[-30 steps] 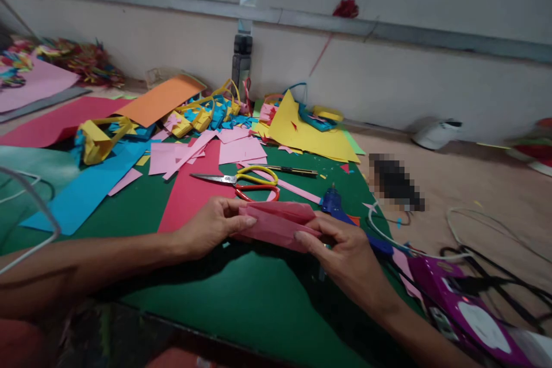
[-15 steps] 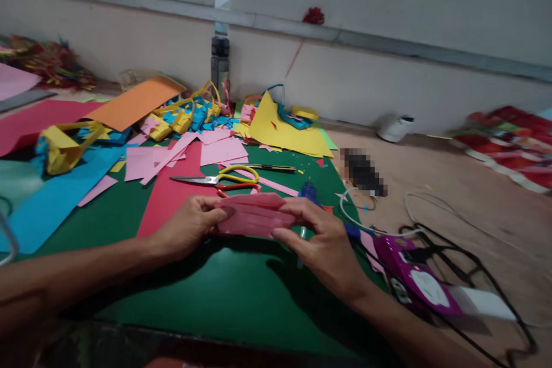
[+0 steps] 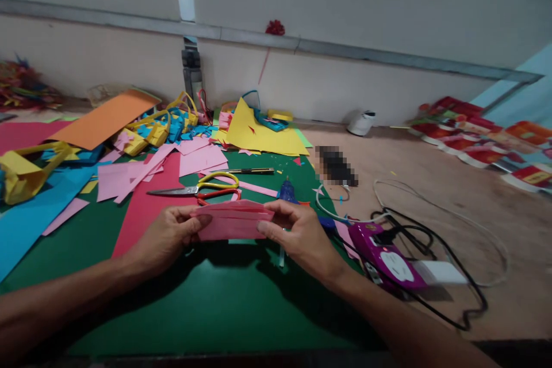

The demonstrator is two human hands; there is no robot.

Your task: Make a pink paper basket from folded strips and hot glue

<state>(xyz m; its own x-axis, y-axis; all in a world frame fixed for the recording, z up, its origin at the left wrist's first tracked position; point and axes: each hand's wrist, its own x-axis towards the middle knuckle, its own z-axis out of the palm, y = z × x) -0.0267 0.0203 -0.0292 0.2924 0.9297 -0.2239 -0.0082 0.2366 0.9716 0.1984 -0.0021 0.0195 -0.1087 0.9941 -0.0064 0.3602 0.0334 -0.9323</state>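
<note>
Where the room ends at the back, a pale wall [image 3: 323, 89] crossed by a grey ledge [image 3: 366, 55] stands over a brown surface [image 3: 397, 155], on which a green board [image 3: 194, 310] lies under the work. Across the board's far and left parts spread a blue sheet [image 3: 34, 230], a red sheet [image 3: 144, 207], an orange sheet [image 3: 107, 121] and a yellow sheet [image 3: 267, 137]. To the right, a purple box [image 3: 366, 236] takes a black plug; any writing on its white label [image 3: 395, 266] is too small to read. Each hand pinches between thumb and fingers: the left hand [image 3: 166, 236] grips one end of a folded pink piece [image 3: 235, 224], the right hand [image 3: 304, 238] the other, keeping it level above the board, a narrow slit along its upper part and its inside hidden. Small yellow and blue baskets [image 3: 26, 172] with strap handles sit at the left and back, their contents hard to tell. Just beyond the piece lie scissors [image 3: 176, 190] with yellow and red handles, a blue glue gun [image 3: 287, 191], and a thin knife [image 3: 250, 171].
</note>
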